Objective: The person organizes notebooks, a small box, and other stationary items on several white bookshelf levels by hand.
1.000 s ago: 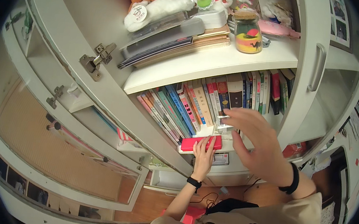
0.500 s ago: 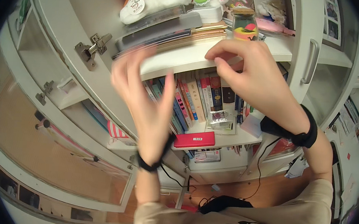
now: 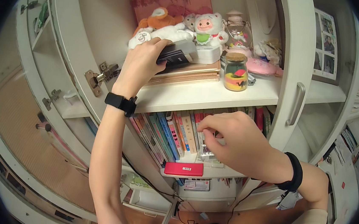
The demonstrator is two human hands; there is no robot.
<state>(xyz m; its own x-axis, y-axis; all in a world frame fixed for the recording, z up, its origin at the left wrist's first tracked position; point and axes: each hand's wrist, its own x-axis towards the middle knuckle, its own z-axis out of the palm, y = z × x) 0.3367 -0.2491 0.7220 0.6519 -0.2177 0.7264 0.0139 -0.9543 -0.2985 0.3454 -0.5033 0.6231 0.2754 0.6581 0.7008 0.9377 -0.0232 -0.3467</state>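
Moved the left hand (image 3: 144,62) up and onto the upper shelf (image 3: 198,95), from a blurred, spread pose in front of its edge half a second before. Closed the fingers over a dark flat stack (image 3: 176,58), with the thumb against the near side; could not tell whether lifted or resting. Lowered the right hand (image 3: 241,138) from beside the shelf's front edge to a place before the row of books (image 3: 173,133). Held it half open, fingers curled, thumb and forefinger apart, around nothing visible.

Found the dark flat stack on the left part of the upper shelf, under a grey case (image 3: 188,47), above some brown papers (image 3: 191,75) and just left of a white box (image 3: 207,54). Saw a white plush toy (image 3: 208,28) behind the box, and an orange plush toy (image 3: 162,21) farther left. Noted a corked jar (image 3: 236,76) with coloured layers, upright to the right of the papers. Saw the red case (image 3: 184,169) lying on the lower shelf (image 3: 219,173) in front of the books, near a clear packet (image 3: 205,155) partly hidden by the right hand
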